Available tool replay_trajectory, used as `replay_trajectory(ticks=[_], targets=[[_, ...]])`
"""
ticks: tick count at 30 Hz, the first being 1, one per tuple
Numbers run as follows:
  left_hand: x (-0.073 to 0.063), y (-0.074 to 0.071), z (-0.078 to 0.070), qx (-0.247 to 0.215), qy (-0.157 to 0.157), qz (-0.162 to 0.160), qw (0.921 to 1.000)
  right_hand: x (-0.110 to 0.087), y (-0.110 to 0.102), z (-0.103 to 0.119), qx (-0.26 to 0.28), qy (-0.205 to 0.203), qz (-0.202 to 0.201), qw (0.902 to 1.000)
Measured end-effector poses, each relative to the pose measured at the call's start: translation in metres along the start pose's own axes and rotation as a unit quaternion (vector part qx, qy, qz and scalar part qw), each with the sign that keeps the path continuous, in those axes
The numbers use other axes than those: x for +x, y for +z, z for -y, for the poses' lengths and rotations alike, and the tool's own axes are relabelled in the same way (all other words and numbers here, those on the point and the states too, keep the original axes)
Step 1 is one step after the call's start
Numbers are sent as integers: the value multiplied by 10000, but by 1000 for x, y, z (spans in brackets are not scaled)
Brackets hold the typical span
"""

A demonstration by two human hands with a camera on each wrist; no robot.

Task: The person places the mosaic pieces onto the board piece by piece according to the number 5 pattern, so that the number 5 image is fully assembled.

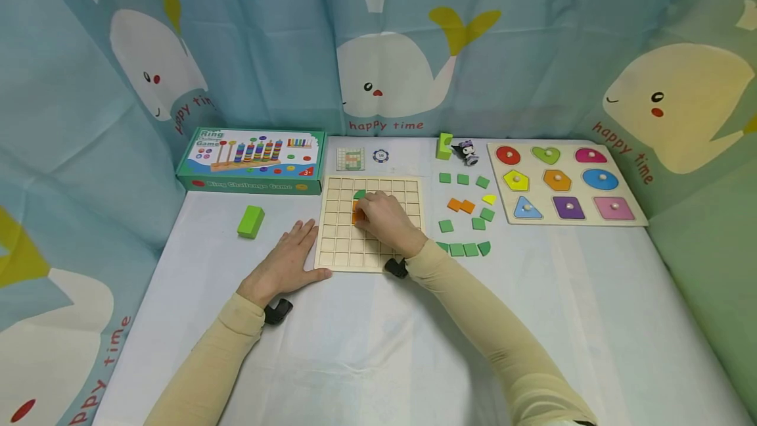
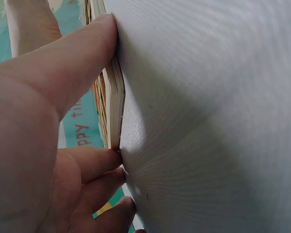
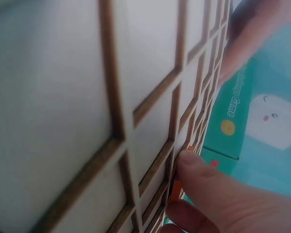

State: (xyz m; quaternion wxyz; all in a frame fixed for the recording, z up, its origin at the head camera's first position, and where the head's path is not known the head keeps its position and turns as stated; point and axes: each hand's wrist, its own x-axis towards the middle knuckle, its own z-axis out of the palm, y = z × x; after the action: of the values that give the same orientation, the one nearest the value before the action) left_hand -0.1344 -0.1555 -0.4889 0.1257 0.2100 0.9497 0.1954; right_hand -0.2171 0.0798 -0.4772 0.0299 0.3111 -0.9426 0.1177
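Observation:
A pale wooden grid board lies on the table. My right hand reaches over its middle, with thumb and index finger around an orange square tile at the grid. More orange shows left of the fingertips in the head view, and a green quarter-round tile sits just above it, partly covered by the hand. My left hand lies spread at the board's lower left corner. Its thumb and a finger touch the board's edge in the left wrist view.
Several green tiles, two orange tiles and a yellow tile lie right of the board. Beyond them is a knob puzzle. A game box, a pattern card, a chip, green blocks and a figurine stand around.

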Motion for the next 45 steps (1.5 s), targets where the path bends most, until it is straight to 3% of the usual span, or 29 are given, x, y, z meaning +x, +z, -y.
replay_trajectory(ticks=[12, 16, 19, 26, 33, 40, 45], targets=[[-1, 0, 1, -18, -47, 10, 10000, -1, 0, -4, 198, -217, -48, 9996], [-2, 0, 0, -80, -88, 27, 9999, -5, -6, -15, 560, -492, -181, 9971], [-3, 2, 1, -73, -97, 48, 9999, -11, -14, -30, 778, -477, -322, 9953], [-2, 3, 2, -32, -86, 58, 9999, -26, -33, -69, 827, 194, -429, 9955], [-1, 2, 1, -6, -102, 81, 9999, -40, -38, -111, 736, 749, -278, 9941], [-1, 1, 0, -37, -40, 14, 10000, -46, -44, -141, 1102, 1286, -642, 9835], [-1, 1, 0, -54, -17, -23, 10000, -42, -49, -154, 977, 1873, -287, 9770]])
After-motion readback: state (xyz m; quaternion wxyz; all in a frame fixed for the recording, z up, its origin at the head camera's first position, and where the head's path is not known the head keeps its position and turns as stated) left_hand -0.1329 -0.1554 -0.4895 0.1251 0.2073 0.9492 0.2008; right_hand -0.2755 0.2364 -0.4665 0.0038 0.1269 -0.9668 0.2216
